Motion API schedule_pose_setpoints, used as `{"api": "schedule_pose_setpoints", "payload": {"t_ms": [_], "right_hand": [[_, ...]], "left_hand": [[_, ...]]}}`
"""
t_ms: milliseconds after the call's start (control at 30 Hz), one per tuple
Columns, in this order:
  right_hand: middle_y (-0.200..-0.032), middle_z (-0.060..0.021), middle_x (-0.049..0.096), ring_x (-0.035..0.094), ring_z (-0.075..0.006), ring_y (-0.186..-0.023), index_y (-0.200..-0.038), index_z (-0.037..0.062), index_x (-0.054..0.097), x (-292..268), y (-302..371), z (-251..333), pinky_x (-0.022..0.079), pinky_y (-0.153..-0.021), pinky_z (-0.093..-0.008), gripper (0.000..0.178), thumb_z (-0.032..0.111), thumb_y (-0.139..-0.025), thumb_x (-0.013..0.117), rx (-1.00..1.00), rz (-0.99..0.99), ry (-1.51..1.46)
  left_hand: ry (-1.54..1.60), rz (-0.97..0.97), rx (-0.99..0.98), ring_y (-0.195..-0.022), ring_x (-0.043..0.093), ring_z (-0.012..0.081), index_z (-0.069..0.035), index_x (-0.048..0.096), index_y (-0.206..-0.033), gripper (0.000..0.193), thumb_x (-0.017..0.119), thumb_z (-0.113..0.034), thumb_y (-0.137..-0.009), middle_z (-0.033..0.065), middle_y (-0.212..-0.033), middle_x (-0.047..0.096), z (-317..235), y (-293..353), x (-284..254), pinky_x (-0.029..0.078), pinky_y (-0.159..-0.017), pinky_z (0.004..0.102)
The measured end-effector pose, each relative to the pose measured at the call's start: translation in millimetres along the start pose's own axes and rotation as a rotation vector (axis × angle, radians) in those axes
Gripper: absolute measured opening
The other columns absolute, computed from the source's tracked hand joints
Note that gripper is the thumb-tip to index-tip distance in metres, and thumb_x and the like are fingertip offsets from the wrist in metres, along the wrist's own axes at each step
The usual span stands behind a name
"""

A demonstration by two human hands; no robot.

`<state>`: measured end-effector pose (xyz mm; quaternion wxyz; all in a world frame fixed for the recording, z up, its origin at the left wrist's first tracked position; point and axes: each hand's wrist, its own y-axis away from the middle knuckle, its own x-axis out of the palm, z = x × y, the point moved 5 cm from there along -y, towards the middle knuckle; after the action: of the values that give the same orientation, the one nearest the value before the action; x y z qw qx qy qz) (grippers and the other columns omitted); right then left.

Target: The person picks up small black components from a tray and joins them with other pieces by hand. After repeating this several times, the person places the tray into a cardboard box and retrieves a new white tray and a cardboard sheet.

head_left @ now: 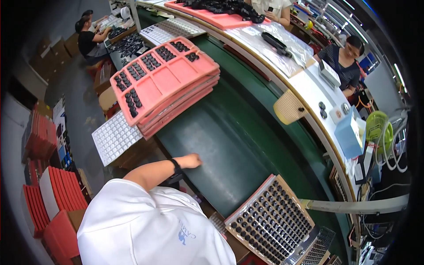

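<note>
My left hand [191, 160], with a black band at its wrist, is closed over the near edge of the green conveyor belt [221, 132]. Its fingers are curled in, and nothing shows sticking out of them. Beyond it to the upper left, a stack of pink trays [163, 84] stands on the belt. Small black round parts [133, 100] fill some compartments of the top tray. To the lower right lies a tray with rows of black round parts [274, 221], tilted on the belt's near side. My right hand is out of sight.
A white gridded tray [115, 136] juts out beside the pink stack. Across the belt runs a white bench [318, 88] with a blue box [350, 134] and a green fan [378, 131]; people work there. A grey pole [357, 204] crosses at right. Red trays [64, 190] stand at left.
</note>
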<state>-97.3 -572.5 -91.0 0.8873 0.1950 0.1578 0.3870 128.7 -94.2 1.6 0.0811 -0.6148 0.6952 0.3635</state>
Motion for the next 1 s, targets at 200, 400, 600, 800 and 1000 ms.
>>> {"api": "schedule_pose_setpoints", "payload": {"t_ms": [200,400,600,800,1000], "right_hand": [[-0.066,-0.006,0.056,0.051,-0.0123,-0.058,-0.085,0.0022,0.055,166,52,80,0.041,-0.054,-0.0228,0.015,0.015,-0.09,0.05,-0.15,0.517,0.296],[-0.074,-0.0053,0.064,0.056,-0.0106,-0.062,-0.096,-0.0004,0.059,265,104,115,0.045,-0.058,-0.0231,0.014,0.01,-0.089,0.053,-0.242,0.775,0.48],[-0.081,-0.0101,0.065,0.061,-0.0169,-0.071,-0.099,-0.0003,0.059,341,150,141,0.049,-0.065,-0.0285,0.02,0.017,-0.089,0.054,-0.345,0.857,0.642],[-0.09,-0.016,0.065,0.063,-0.0294,-0.084,-0.101,0.0006,0.059,321,212,141,0.049,-0.075,-0.0355,0.026,0.023,-0.089,0.054,-0.351,1.054,1.044],[-0.095,-0.0175,0.064,0.06,-0.0355,-0.087,-0.098,0.002,0.062,260,227,122,0.048,-0.077,-0.0407,0.026,0.024,-0.088,0.053,-0.251,0.977,1.162]], "left_hand": [[-0.142,-0.038,0.015,-0.081,0.063,0.038,0.002,0.066,-0.084,0.031,0.056,-0.026,-0.08,0.0227,-0.083,0.065,53,47,-100,0.049,-0.074,0.0436],[-0.233,0.037,-0.018,-0.085,0.063,0.0367,0.002,0.064,-0.097,0.035,0.06,-0.03,-0.082,0.0229,-0.092,0.065,101,77,-153,0.049,-0.077,0.042],[0.013,0.254,0.034,-0.09,0.063,0.0343,0.004,0.059,-0.107,0.043,0.063,-0.03,-0.082,0.0219,-0.096,0.065,104,76,-152,0.05,-0.079,0.0393],[-0.159,0.64,0.271,-0.099,0.062,0.0289,0.001,0.057,-0.113,0.04,0.063,-0.027,-0.085,0.0184,-0.107,0.063,54,103,-152,0.049,-0.084,0.0351],[-0.218,0.719,0.471,-0.094,0.06,0.0293,-0.001,0.058,-0.109,0.033,0.058,-0.025,-0.087,0.016,-0.102,0.063,-18,156,-227,0.049,-0.08,0.0362]]}}
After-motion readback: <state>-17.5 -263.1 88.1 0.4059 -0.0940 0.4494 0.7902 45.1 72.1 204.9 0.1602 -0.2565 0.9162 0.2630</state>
